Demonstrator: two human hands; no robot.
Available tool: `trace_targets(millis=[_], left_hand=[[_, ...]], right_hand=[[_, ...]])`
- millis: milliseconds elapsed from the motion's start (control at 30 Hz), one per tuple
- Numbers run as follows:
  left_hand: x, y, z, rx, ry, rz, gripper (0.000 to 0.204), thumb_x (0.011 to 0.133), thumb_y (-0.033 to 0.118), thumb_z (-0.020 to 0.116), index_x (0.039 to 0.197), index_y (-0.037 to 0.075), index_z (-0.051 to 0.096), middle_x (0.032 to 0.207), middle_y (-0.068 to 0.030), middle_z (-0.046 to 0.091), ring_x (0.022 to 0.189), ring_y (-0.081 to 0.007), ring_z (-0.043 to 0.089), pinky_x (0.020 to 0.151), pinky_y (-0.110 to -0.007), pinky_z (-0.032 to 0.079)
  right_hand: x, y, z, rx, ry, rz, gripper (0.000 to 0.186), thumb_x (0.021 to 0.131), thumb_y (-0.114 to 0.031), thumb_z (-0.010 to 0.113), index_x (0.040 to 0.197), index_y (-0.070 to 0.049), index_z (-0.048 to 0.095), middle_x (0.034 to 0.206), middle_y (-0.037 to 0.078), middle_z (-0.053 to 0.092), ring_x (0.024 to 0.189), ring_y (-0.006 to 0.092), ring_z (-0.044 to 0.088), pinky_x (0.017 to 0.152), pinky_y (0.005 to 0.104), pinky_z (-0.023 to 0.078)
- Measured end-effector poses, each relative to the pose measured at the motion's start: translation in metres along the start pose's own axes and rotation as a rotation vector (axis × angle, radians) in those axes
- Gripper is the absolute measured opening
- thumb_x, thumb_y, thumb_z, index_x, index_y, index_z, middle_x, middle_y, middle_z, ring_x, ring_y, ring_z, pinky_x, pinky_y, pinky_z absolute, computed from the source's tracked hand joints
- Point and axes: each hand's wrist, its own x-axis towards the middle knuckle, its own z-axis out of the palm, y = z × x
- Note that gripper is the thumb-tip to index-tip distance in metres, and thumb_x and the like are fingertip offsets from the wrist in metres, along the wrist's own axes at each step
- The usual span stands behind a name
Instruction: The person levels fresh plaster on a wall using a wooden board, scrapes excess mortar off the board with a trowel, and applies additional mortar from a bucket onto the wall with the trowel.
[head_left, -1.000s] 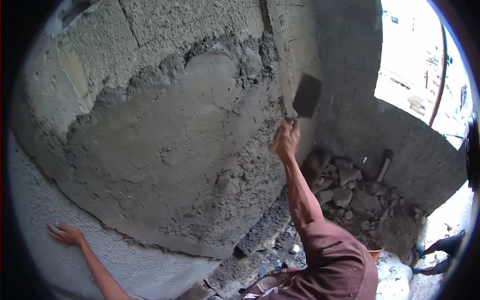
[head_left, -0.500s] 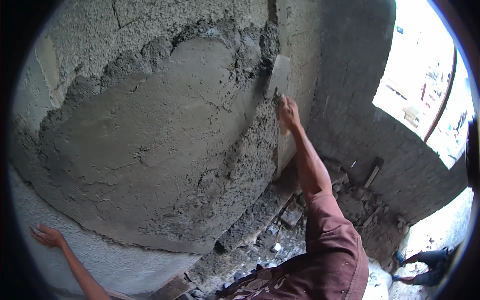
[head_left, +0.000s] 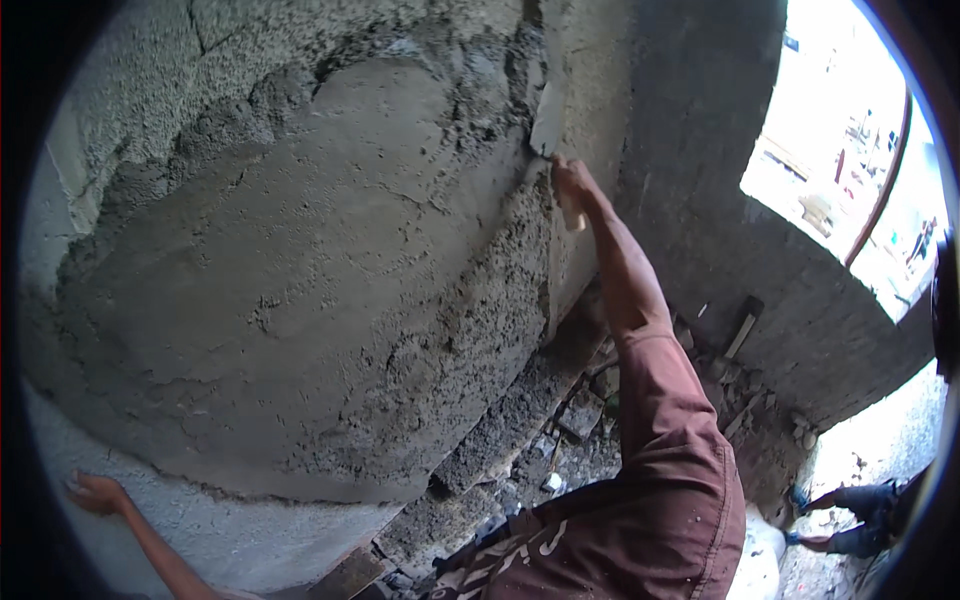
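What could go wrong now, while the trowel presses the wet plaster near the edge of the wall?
1. The fresh plaster looks thick and rough near the corner; lumps might drop onto the rubble below.
2. The right hand holds the trowel at full reach, so the blade may slip off the edge.
3. The left hand leans on the wall low down; balance may be unsteady.

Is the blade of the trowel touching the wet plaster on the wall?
Touching. The head view shows the trowel, held by the right hand, lying flat against the wet plaster with no gap visible.
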Motion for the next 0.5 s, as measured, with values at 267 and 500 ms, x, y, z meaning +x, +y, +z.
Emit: trace_targets(millis=[267,500], left_hand=[[0.026,0.022,-0.066,-0.039,-0.221,-0.080,0.056,0.094,0.038,0.039,0.137,0.003,0.033,0.139,-0.0221,0.032,0.128,-0.0376,0.032,0.104,-0.044,0.028],[-0.272,0.049,-0.270,-0.226,-1.423,-0.688,0.055,0.091,0.041,0.046,0.133,0.007,0.036,0.131,-0.0196,0.041,0.108,-0.0365,0.050,0.082,-0.048,0.045]], right_hand=[[-0.222,0.384,0.119,-0.473,-0.001,-0.479,0.031,0.084,-0.028,0.046,0.100,-0.003,0.055,0.089,0.021,0.060,0.084,0.0364,0.058,0.070,0.0467,0.046],[-0.658,0.571,0.043,-0.457,-0.313,0.902,0.039,0.083,-0.038,0.049,0.095,-0.004,0.064,0.097,0.023,0.063,0.089,0.0378,0.061,0.076,0.0464,0.048]])
